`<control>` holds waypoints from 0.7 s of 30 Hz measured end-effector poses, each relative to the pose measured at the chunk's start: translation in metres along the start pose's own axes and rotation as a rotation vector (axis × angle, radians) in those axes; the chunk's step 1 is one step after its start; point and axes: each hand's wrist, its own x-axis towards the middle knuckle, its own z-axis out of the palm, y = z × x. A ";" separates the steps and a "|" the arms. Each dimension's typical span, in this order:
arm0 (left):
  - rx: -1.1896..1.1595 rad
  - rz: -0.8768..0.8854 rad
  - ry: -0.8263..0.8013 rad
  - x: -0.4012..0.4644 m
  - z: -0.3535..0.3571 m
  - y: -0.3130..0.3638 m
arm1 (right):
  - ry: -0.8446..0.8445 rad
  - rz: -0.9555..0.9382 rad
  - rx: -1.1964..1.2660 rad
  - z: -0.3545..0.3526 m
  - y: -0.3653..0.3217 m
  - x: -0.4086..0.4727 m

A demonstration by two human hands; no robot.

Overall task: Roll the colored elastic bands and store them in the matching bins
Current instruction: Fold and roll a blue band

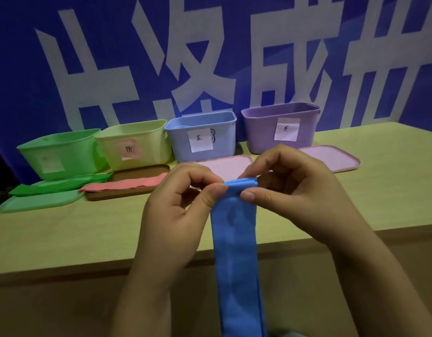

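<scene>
Blue elastic band (237, 251) hangs over the surface's near edge, its top just folded. Both hands, left (183, 205) and right (290, 188), pinch that first turn. Rolling has likely just begun; next, tight even turns, then the blue bin (200, 137).

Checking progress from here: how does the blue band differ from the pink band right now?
The blue band is pinched at its top end by the left hand and right hand, a few turns rolled; the pink band lies untouched. The blue band hangs down past the table edge; the pink band lies flat on a brown lid. Both are flat elastic strips.
</scene>
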 end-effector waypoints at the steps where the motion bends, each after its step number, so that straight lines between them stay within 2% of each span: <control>1: 0.008 0.014 0.004 -0.001 0.000 0.000 | 0.022 -0.008 0.022 0.001 0.002 -0.002; 5: 0.097 0.131 -0.036 -0.005 -0.001 0.006 | 0.112 -0.054 0.082 0.006 0.005 -0.010; 10: 0.217 0.304 -0.068 -0.004 -0.008 0.011 | 0.076 -0.052 0.256 0.005 0.005 -0.015; 14: 0.156 0.310 -0.037 -0.005 -0.009 0.009 | 0.023 -0.006 0.379 0.004 0.005 -0.015; 21: 0.168 0.292 -0.041 -0.004 -0.008 0.005 | 0.035 -0.008 0.285 0.005 0.002 -0.017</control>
